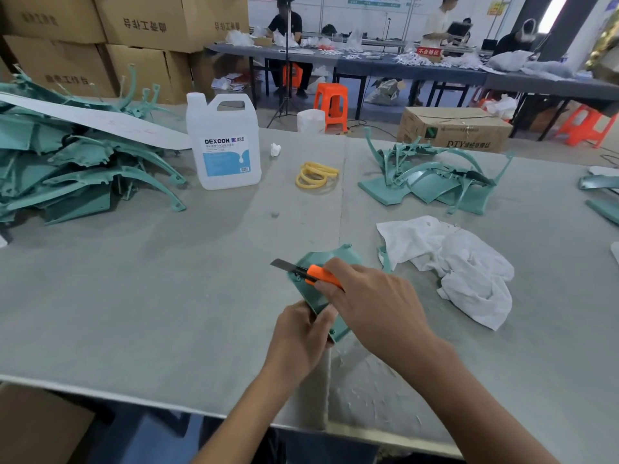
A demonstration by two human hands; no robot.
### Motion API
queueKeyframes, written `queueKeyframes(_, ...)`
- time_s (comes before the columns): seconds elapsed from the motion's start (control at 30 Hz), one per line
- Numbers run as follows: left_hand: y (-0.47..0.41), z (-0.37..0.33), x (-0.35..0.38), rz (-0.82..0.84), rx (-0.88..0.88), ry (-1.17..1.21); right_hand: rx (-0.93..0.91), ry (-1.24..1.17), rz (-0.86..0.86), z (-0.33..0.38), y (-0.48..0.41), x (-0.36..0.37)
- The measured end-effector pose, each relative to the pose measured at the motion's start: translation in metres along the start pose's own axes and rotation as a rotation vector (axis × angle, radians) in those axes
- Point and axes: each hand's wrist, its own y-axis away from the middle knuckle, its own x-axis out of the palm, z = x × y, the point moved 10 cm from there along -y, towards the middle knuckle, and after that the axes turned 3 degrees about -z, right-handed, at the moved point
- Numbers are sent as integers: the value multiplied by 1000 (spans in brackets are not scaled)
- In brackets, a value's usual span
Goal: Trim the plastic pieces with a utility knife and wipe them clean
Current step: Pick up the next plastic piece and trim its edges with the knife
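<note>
Head cam: we've got the green plastic piece (317, 260) dead centre. The left hand (301, 333) grips its near edge to steady it, and the right hand (371, 303) is wrapped round the orange utility knife (313, 273). The blade points toward 10 o'clock, probably just off the rim. The rag (469, 269) waits at 3 o'clock, and bare table (134, 296) at 9 leaves stroke room.

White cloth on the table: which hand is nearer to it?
Right. The right hand, holding the utility knife, is just left of the white cloth; the left hand, gripping the green plastic piece, lies farther left.
</note>
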Motion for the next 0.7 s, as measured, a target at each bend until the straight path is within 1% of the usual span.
queueKeyframes(0.1,7,-8,-4,-10,108,-75,76,27,-76,-17,-3,-9)
queueKeyframes(0.17,9,-8,-8,-29,152,-127,138,77,-102,-34,-3,-17)
queueKeyframes(0.2,10,-7,-8,-32,161,-136,160,63,-106,-40,-2,-19)
queueKeyframes(0.3,8,-10,-5,-33,155,-154,121,-61,-160,-32,7,-26)
queueKeyframes(0.37,10,-13,0,-21,166,-171,53,-100,-142,-13,13,-23)
queueKeyframes(0.43,12,-14,0,-23,175,-195,41,-85,-114,-10,15,-17)
queueKeyframes(0.53,19,-17,-6,-21,254,-211,170,-9,-177,-50,5,-27)
queueKeyframes(0.6,23,-20,-9,14,258,-167,249,-104,-184,-79,3,-33)
queueKeyframes(0.7,21,-34,-23,48,201,-26,281,-349,-220,-94,6,-37)
